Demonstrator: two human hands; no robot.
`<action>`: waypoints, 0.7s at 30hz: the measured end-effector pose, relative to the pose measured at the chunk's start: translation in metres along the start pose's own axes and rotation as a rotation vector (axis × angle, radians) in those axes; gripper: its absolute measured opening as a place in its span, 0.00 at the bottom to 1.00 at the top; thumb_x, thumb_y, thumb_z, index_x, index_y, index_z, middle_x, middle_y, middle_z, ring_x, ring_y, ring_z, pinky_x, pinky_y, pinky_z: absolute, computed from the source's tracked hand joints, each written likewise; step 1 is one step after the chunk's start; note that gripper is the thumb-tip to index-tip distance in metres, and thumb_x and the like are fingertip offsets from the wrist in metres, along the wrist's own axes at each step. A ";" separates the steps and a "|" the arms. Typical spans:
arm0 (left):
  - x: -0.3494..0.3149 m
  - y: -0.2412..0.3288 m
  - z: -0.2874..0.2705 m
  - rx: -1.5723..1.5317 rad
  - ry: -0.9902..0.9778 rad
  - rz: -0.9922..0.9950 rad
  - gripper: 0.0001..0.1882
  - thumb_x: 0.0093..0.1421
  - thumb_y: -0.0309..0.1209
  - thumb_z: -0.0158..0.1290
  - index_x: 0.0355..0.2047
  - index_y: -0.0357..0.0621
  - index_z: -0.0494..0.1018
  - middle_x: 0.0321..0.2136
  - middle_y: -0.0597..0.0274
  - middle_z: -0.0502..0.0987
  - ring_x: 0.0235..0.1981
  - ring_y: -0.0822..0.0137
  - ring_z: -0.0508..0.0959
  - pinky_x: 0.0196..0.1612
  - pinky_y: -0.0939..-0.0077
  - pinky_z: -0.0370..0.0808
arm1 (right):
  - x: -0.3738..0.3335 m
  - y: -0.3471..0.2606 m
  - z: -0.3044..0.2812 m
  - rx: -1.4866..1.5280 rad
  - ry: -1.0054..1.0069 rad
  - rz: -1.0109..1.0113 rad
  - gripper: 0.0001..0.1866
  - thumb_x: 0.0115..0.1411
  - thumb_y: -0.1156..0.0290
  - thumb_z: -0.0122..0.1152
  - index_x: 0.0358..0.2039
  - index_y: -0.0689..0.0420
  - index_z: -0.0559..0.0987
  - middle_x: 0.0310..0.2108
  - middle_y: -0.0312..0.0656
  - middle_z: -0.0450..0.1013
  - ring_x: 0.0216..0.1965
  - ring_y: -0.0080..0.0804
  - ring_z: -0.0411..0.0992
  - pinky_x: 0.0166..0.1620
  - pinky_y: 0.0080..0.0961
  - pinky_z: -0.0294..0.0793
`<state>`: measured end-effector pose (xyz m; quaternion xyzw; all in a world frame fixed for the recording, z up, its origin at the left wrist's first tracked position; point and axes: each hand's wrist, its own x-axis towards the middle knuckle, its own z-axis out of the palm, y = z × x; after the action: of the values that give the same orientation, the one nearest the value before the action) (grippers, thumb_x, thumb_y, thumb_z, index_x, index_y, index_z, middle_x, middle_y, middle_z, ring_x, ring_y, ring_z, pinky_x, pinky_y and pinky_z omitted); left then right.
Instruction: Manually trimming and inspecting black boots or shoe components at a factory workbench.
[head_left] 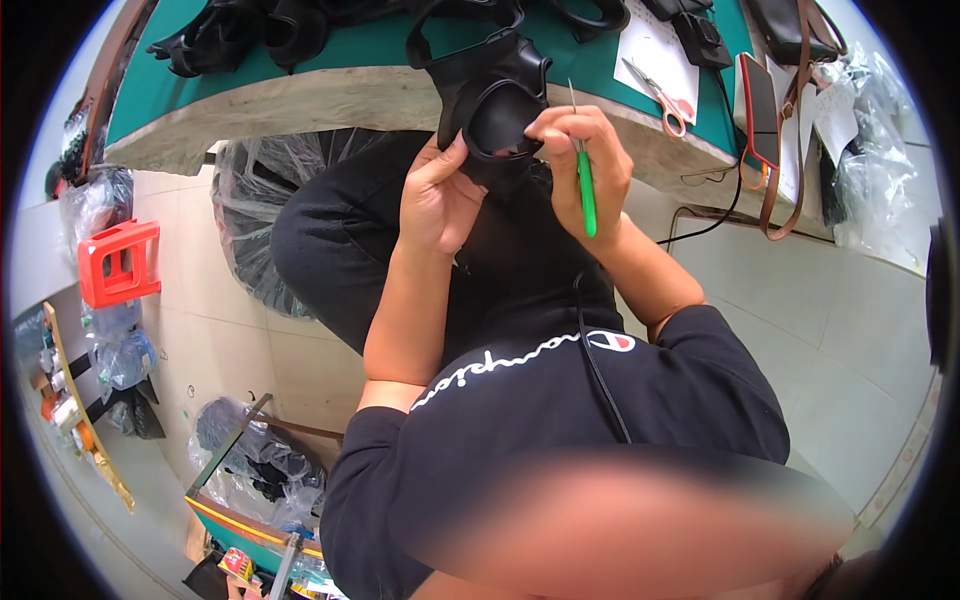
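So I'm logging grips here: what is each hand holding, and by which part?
The left hand grips the black bag piece at its lower edge. The right hand pinches a green-handled tool at the top of its handle.

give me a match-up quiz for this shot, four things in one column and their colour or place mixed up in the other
Things:
1. tool in the right hand
2. stool
3. scissors
4. piece held by the left hand

Colour or place:
A. red, on the floor to the person's left
B. black, held up in front of the table edge
C. green handle with a thin metal tip
D. lying on a white sheet on the green table

Pairs: 1-C, 2-A, 3-D, 4-B
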<state>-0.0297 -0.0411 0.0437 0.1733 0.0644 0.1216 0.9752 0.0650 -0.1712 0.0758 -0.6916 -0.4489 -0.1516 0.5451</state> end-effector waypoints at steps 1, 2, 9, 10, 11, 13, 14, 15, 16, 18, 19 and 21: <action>0.000 0.000 0.000 -0.001 -0.040 -0.010 0.14 0.65 0.27 0.45 0.49 0.37 0.68 0.44 0.58 0.76 0.43 0.66 0.76 0.49 0.70 0.71 | -0.004 -0.003 0.000 0.042 -0.012 0.069 0.08 0.55 0.78 0.63 0.27 0.63 0.71 0.30 0.44 0.73 0.30 0.30 0.71 0.35 0.23 0.71; 0.000 -0.001 0.002 -0.001 -0.040 -0.010 0.14 0.65 0.27 0.45 0.49 0.37 0.68 0.44 0.58 0.76 0.43 0.66 0.76 0.49 0.70 0.71 | -0.005 -0.005 0.003 0.038 -0.014 0.092 0.11 0.54 0.77 0.64 0.24 0.62 0.68 0.29 0.44 0.74 0.29 0.30 0.70 0.35 0.23 0.69; 0.001 -0.014 0.007 0.188 0.082 0.102 0.12 0.65 0.27 0.45 0.47 0.38 0.71 0.44 0.60 0.76 0.46 0.69 0.74 0.51 0.74 0.68 | -0.006 -0.012 0.016 0.055 0.022 0.187 0.20 0.50 0.80 0.67 0.20 0.57 0.60 0.26 0.38 0.71 0.27 0.24 0.62 0.32 0.17 0.64; 0.002 -0.014 0.008 0.198 0.113 0.113 0.12 0.65 0.27 0.46 0.46 0.38 0.71 0.43 0.60 0.76 0.45 0.69 0.75 0.51 0.74 0.69 | -0.005 -0.012 0.015 0.055 0.022 0.187 0.20 0.50 0.80 0.67 0.20 0.57 0.60 0.26 0.38 0.71 0.27 0.24 0.62 0.32 0.17 0.64; 0.002 -0.013 0.007 0.197 0.112 0.113 0.12 0.65 0.27 0.46 0.46 0.38 0.71 0.43 0.60 0.76 0.45 0.69 0.75 0.51 0.74 0.69 | -0.003 -0.013 0.014 0.100 0.004 0.250 0.20 0.49 0.81 0.67 0.20 0.57 0.60 0.25 0.38 0.71 0.26 0.23 0.63 0.31 0.17 0.64; 0.001 -0.009 0.004 0.065 0.098 0.023 0.10 0.64 0.26 0.46 0.44 0.38 0.72 0.40 0.60 0.77 0.41 0.68 0.76 0.49 0.73 0.70 | 0.000 -0.012 0.012 0.148 -0.015 0.312 0.20 0.49 0.82 0.67 0.19 0.57 0.60 0.25 0.38 0.72 0.25 0.22 0.64 0.30 0.16 0.65; 0.001 -0.009 0.003 0.065 0.099 0.023 0.10 0.64 0.26 0.46 0.44 0.38 0.72 0.40 0.60 0.77 0.41 0.68 0.76 0.49 0.73 0.70 | 0.002 -0.008 0.011 0.063 -0.002 0.220 0.19 0.48 0.84 0.66 0.19 0.58 0.60 0.25 0.39 0.72 0.24 0.23 0.65 0.29 0.17 0.66; 0.001 -0.009 0.003 0.094 0.072 0.049 0.10 0.64 0.27 0.47 0.43 0.38 0.72 0.38 0.60 0.77 0.39 0.68 0.77 0.48 0.72 0.72 | 0.004 -0.005 0.008 -0.024 0.011 0.127 0.19 0.47 0.85 0.65 0.18 0.58 0.61 0.24 0.40 0.73 0.23 0.23 0.67 0.28 0.17 0.66; 0.000 -0.009 0.002 0.124 0.045 0.075 0.09 0.64 0.27 0.47 0.42 0.38 0.72 0.36 0.60 0.78 0.37 0.67 0.77 0.46 0.71 0.73 | 0.008 -0.002 0.004 -0.123 0.022 0.009 0.19 0.45 0.87 0.63 0.16 0.58 0.61 0.25 0.42 0.75 0.23 0.24 0.70 0.28 0.18 0.68; 0.000 -0.007 -0.005 0.081 0.033 0.083 0.09 0.64 0.28 0.48 0.41 0.38 0.72 0.35 0.60 0.77 0.36 0.67 0.77 0.45 0.70 0.73 | 0.012 0.002 -0.002 -0.196 0.116 0.008 0.18 0.45 0.86 0.63 0.17 0.58 0.61 0.26 0.43 0.75 0.23 0.25 0.70 0.28 0.19 0.69; 0.000 -0.006 -0.009 0.039 0.021 0.092 0.09 0.63 0.29 0.48 0.40 0.38 0.73 0.34 0.60 0.77 0.35 0.67 0.77 0.44 0.70 0.74 | 0.016 0.007 -0.009 -0.261 0.178 -0.014 0.18 0.47 0.85 0.62 0.17 0.58 0.60 0.26 0.42 0.76 0.23 0.23 0.70 0.28 0.18 0.69; 0.001 -0.003 -0.013 0.012 0.044 0.106 0.09 0.63 0.29 0.48 0.40 0.38 0.72 0.34 0.60 0.77 0.35 0.66 0.77 0.44 0.70 0.74 | 0.021 0.015 -0.024 -0.189 0.255 0.136 0.17 0.48 0.83 0.61 0.17 0.57 0.60 0.26 0.40 0.76 0.24 0.21 0.69 0.29 0.17 0.69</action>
<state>-0.0304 -0.0391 0.0306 0.1795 0.0771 0.1767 0.9647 0.0954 -0.1829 0.0897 -0.7437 -0.3121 -0.2426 0.5390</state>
